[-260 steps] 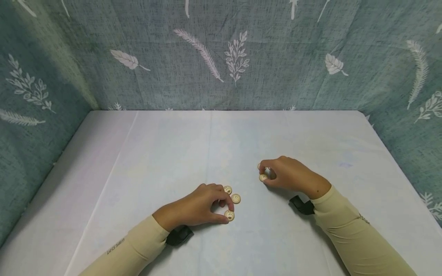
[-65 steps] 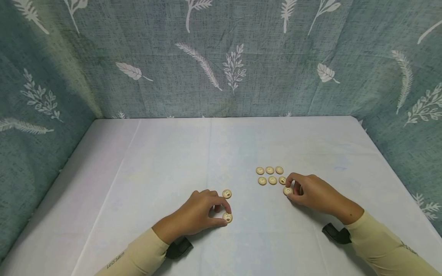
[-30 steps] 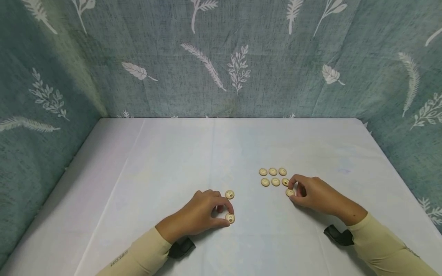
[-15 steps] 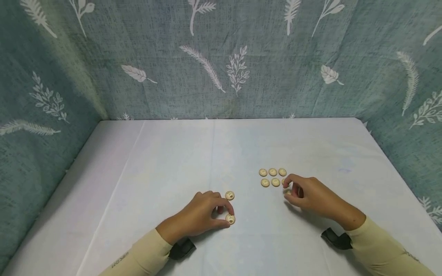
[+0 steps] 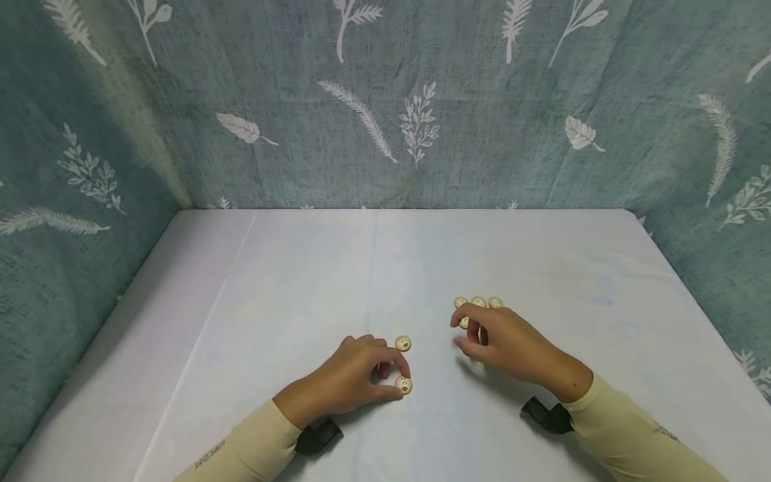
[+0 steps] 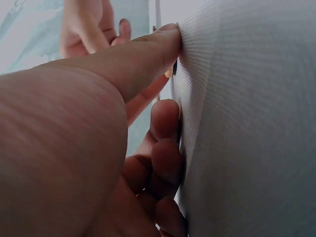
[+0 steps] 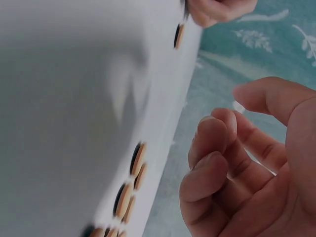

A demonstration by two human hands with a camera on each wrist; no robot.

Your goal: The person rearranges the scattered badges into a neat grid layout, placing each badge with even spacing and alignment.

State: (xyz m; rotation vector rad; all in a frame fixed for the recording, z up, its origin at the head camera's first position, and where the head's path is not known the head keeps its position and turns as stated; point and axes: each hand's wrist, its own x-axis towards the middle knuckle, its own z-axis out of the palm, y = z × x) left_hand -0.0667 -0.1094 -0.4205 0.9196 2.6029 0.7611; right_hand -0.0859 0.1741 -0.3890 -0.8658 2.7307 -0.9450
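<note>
My left hand (image 5: 361,375) pinches a small round wooden button-like disc (image 5: 404,385), printed with a face, between thumb and index finger at the tabletop. Just beyond it lies a second face disc (image 5: 403,343). My right hand (image 5: 512,345) hovers over the table with nothing in it, thumb and index finger apart. Behind it several matching discs (image 5: 495,302) lie in rows, the nearer ones mostly covered by the hand. The right wrist view shows the fingers (image 7: 205,175) loosely bent, with the row discs (image 7: 138,159) below. In the left wrist view the thumb (image 6: 148,54) hides most of the pinched disc.
A white cloth covers the table (image 5: 289,268). Green leaf-patterned fabric (image 5: 337,134) stands behind the table and along both sides. Black wrist straps (image 5: 318,436) sit under both cream sleeves (image 5: 241,442).
My right hand has let go of the disc it set at the rows' near right end and moved left, toward my left hand. My left hand stays put; several discs have joined the rows.
</note>
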